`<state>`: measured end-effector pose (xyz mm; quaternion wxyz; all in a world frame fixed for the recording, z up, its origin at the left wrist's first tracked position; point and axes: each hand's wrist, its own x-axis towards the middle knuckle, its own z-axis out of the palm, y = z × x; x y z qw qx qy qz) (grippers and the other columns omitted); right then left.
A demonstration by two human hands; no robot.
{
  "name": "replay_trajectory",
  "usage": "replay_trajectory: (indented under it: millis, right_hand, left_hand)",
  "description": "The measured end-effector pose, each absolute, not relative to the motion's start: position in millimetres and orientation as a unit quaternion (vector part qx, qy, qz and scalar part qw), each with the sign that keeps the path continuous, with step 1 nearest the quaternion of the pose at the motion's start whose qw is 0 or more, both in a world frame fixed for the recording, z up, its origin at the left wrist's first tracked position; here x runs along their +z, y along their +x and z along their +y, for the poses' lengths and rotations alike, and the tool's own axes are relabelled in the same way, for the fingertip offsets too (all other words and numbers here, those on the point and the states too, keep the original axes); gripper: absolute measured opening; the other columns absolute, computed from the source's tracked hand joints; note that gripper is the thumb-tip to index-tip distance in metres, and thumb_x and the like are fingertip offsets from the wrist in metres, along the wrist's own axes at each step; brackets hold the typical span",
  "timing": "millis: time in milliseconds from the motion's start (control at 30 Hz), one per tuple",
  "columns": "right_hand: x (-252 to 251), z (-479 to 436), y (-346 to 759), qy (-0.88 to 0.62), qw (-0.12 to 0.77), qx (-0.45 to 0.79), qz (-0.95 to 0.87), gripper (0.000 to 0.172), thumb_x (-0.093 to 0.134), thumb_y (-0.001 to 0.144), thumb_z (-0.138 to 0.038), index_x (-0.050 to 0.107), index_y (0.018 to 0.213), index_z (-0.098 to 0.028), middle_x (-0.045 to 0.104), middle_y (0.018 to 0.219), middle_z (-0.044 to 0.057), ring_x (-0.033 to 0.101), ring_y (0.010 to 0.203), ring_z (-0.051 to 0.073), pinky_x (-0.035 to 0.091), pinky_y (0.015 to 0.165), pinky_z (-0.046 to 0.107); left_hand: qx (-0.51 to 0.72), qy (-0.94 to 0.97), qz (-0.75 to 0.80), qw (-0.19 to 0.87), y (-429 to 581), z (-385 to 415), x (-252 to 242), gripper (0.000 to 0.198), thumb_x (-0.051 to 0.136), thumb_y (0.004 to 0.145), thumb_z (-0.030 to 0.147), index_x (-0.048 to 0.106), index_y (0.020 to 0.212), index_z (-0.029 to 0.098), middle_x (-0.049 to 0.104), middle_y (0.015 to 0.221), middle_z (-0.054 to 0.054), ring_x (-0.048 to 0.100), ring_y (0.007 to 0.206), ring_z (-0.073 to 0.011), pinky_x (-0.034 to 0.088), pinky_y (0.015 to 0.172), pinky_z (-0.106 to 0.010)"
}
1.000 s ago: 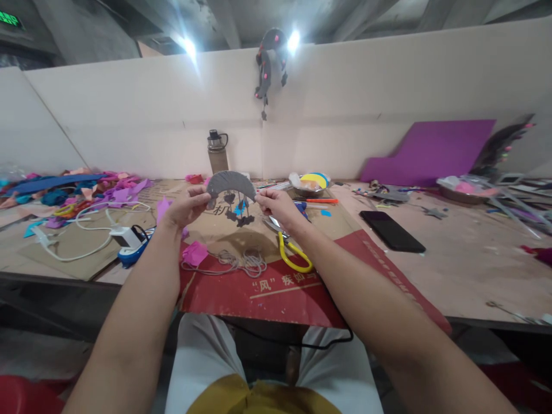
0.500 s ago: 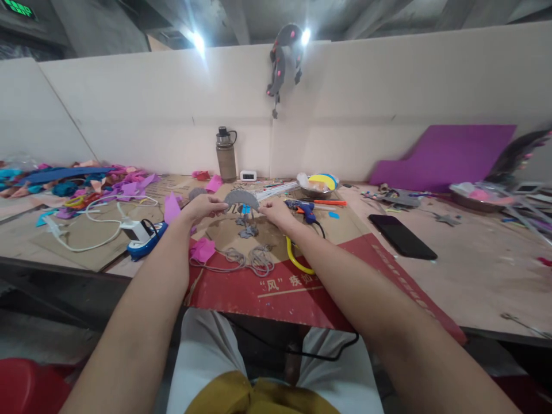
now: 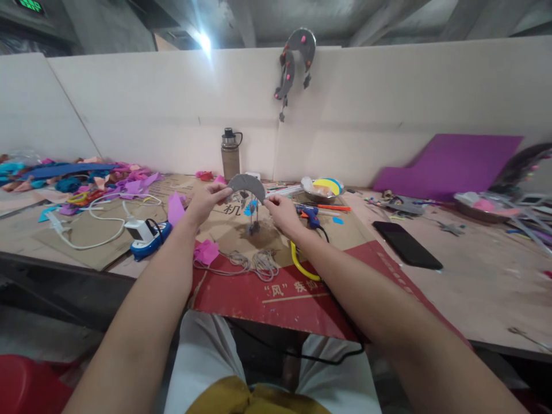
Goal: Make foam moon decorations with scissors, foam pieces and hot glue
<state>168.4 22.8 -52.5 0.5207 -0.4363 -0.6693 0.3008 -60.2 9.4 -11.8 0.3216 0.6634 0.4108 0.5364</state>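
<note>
A grey felt crescent (image 3: 247, 183) is held up by its two ends over the cardboard, arching upward. The fingers of my left hand (image 3: 210, 201) pinch its left tip, and those of my right hand (image 3: 282, 211) pinch the right tip. Thin cords hang from the crescent, with small grey pieces (image 3: 253, 227) at their lower ends; their exact shape is blurred. Below lies a loose bundle of grey cord (image 3: 264, 264), beside a pink felt scrap (image 3: 206, 252). A blue glue gun (image 3: 311, 215) rests just right of my right hand.
Yellow-handled scissors (image 3: 302, 265) lie partly under my right forearm. A blue power strip (image 3: 149, 244) with a white charger is at left, a phone (image 3: 406, 245) at right. Behind stand a bottle (image 3: 230, 155) and a bowl (image 3: 323, 190). A decorated grey crescent (image 3: 297, 52) hangs on the partition.
Both hands have raised the crescent slightly, and the small pieces now dangle more freely on their cords. The camera view has shifted a little.
</note>
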Motion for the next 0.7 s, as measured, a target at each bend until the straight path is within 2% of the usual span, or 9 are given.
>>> replay_trajectory:
  millis: [200,300,467,567,700]
  right_hand:
    - [-33,-3,176,-0.391,0.574,0.306,-0.651,0.023,0.054,0.074,-0.040,0.055,0.069,-0.018,0.048,0.061,-0.004,0.042,0.061,0.012,0.035,0.061,0.024]
    - [-22,-18,181,-0.385,0.576,0.308,-0.651,0.023,0.055,0.074,-0.040,0.056,0.071,-0.018,0.047,0.059,-0.004,0.041,0.060,0.011,0.035,0.060,0.024]
    - [-14,-35,186,-0.388,0.567,0.312,-0.657,0.019,0.054,0.073,-0.037,0.053,0.067,-0.018,0.045,0.057,-0.004,0.040,0.058,0.011,0.034,0.059,0.024]
    - [-17,-40,186,-0.405,0.549,0.312,-0.661,0.021,0.053,0.073,-0.038,0.053,0.067,-0.018,0.047,0.059,-0.004,0.040,0.058,0.011,0.033,0.057,0.024]
    - [-24,-46,186,-0.419,0.521,0.317,-0.672,0.022,0.053,0.074,-0.039,0.053,0.065,-0.018,0.047,0.058,-0.004,0.040,0.057,0.011,0.031,0.056,0.024]
  left_hand:
    - [0.635,0.608,0.360,0.312,-40,-12,4,0.020,0.075,0.068,0.035,0.068,0.069,0.017,0.062,0.062,0.000,0.051,0.055,-0.0094,0.040,0.057,-0.022]
    - [0.663,0.581,0.326,0.341,-26,-29,9,0.021,0.074,0.070,0.035,0.064,0.072,0.017,0.065,0.068,0.000,0.058,0.062,-0.0108,0.045,0.063,-0.022]
    - [0.637,0.554,0.270,0.462,-11,-51,9,0.024,0.069,0.072,0.035,0.060,0.087,0.017,0.070,0.081,-0.004,0.068,0.076,-0.0194,0.053,0.069,-0.031]
    - [0.610,0.538,0.278,0.512,-13,-58,6,0.025,0.065,0.075,0.032,0.060,0.092,0.016,0.071,0.081,-0.005,0.070,0.073,-0.0204,0.055,0.067,-0.032]
    - [0.594,0.508,0.310,0.541,-18,-67,-1,0.015,0.063,0.077,0.027,0.057,0.087,0.017,0.069,0.073,-0.003,0.071,0.069,-0.0197,0.055,0.063,-0.029]
